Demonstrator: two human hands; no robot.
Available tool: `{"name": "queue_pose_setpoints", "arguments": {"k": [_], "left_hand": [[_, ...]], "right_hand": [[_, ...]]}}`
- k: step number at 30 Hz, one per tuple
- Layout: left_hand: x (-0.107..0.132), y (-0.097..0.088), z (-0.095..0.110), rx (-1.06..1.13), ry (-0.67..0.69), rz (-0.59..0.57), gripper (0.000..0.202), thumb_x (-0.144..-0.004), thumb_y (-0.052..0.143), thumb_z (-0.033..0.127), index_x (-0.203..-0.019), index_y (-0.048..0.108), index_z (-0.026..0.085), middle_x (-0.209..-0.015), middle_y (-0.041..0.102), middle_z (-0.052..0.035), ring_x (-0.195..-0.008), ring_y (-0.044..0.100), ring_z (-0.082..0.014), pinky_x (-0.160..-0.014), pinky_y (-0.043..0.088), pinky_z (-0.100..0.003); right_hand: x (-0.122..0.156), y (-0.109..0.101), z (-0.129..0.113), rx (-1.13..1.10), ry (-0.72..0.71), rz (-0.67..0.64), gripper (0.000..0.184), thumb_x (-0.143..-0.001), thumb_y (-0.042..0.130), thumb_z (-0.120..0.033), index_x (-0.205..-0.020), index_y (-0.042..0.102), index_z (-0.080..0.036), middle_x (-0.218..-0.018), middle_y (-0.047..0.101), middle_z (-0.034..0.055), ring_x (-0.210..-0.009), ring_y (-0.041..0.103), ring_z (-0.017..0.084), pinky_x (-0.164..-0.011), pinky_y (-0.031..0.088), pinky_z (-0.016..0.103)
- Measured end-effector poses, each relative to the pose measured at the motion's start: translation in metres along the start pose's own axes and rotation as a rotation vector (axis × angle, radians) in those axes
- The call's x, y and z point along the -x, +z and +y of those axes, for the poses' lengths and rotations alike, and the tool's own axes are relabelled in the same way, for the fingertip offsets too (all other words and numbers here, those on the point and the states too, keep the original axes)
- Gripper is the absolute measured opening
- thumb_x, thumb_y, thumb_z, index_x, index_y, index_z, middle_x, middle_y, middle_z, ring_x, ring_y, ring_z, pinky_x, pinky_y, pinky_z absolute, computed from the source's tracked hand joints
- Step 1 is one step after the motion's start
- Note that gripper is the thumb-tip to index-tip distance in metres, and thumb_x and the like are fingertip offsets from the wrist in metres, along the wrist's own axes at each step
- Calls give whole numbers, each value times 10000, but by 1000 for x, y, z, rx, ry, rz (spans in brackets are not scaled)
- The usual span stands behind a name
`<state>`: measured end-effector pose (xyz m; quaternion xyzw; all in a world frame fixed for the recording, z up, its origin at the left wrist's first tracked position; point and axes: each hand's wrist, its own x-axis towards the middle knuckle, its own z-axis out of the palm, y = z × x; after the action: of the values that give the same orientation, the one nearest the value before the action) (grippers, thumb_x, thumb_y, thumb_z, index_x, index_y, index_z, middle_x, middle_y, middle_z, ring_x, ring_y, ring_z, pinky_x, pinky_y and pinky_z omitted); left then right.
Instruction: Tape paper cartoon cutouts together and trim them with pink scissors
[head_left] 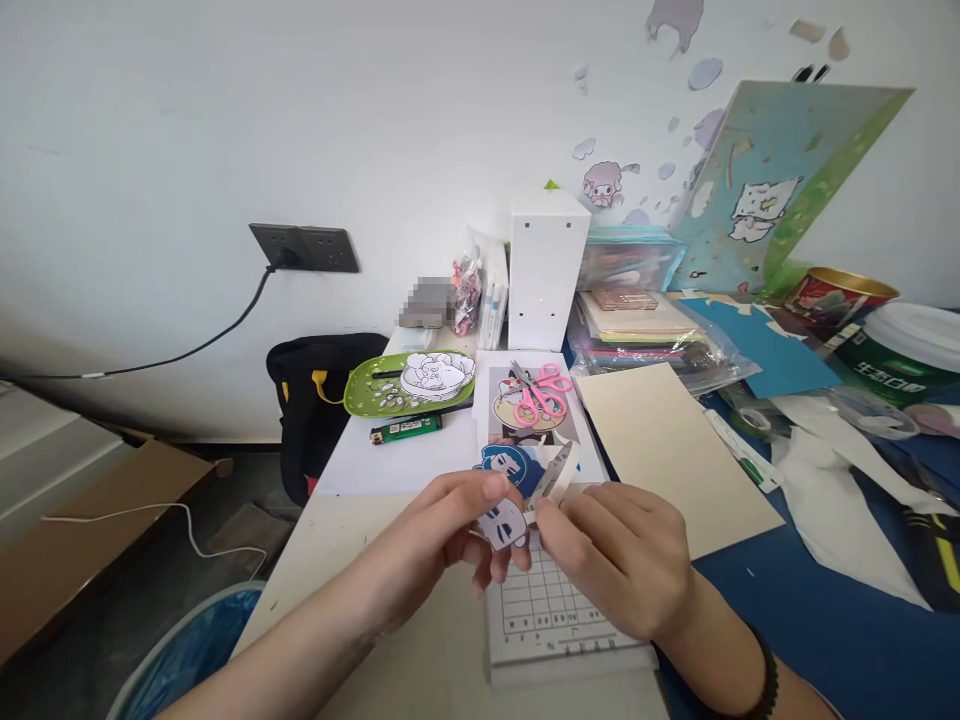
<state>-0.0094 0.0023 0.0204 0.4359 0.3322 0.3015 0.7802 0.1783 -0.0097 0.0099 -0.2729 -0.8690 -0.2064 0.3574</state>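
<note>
1. One flat piece of cardboard lies on the floor at the far left, with a white cable trailing over it.
2. Near the bottom edge, a blue bin liner shows beside the table's left corner.
3. On the wall above, a grey socket has a black cord plugged in, and a black bag stands under it against the table.
4. A green tray sits on the table with a white drawing on it; a small green packet lies just in front.
5. The left hand is pinched shut, thumb and fingers holding a paper cutout just above the table's front middle.
6. The cutout, white with dark marks, hangs between both hands over a gridded pad.
7. The right hand is also narrowed, thumb and forefinger closed on a white paper strip that curls up from the cutout's right edge. A dark band circles that wrist.
8. Behind the hands, pink scissors lie on a printed sheet, and a white box stands upright by the wall.
9. A beige card lies flat to the right of the hands, partly on a blue cloth.
10. Farther right, a bagged stack of coloured paper, a red tin and a green-and-white tub crowd the back.
</note>
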Motion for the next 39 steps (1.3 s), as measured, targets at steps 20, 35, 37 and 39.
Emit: {"name": "queue_pose_setpoints", "arguments": {"k": [20, 35, 37, 39], "left_hand": [[-1, 2, -2, 269, -121, -63, 137, -752, 668, 241, -705, 671, 112, -609, 618, -21, -482, 513, -55, -389, 363, -113], [0, 7, 1, 153, 61, -51, 67, -680, 691, 199, -628, 699, 158, -595, 581, -1, -552, 472, -95, -543, 363, -211], [1, 9, 2, 107, 119, -21, 95, -701, 688, 200, -616, 692, 160, -593, 562, 2, -585, 469, -105, -562, 362, -221], [1, 9, 3, 59, 164, 23, 102, -723, 685, 214, -637, 696, 161, -624, 569, -3, -604, 465, -110, -568, 365, -226]], "right_hand": [[5, 8, -1, -72, 20, 94, 254, -735, 691, -116, -962, 581, -88, -542, 566, -8, -494, 469, 116, -476, 373, 269], [-4, 4, -8, -392, 384, 151, 202, -813, 570, -61, -958, 576, -201, -546, 622, -40, -438, 527, 88, -468, 433, 200], [-4, 3, -9, -501, 478, 103, 188, -829, 559, -91, -971, 566, -213, -492, 559, -72, -385, 459, 72, -429, 398, 185], [-4, 3, -10, -624, 566, 53, 206, -840, 539, -107, -1009, 544, -225, -466, 498, -95, -362, 409, 65, -403, 369, 171]]}}
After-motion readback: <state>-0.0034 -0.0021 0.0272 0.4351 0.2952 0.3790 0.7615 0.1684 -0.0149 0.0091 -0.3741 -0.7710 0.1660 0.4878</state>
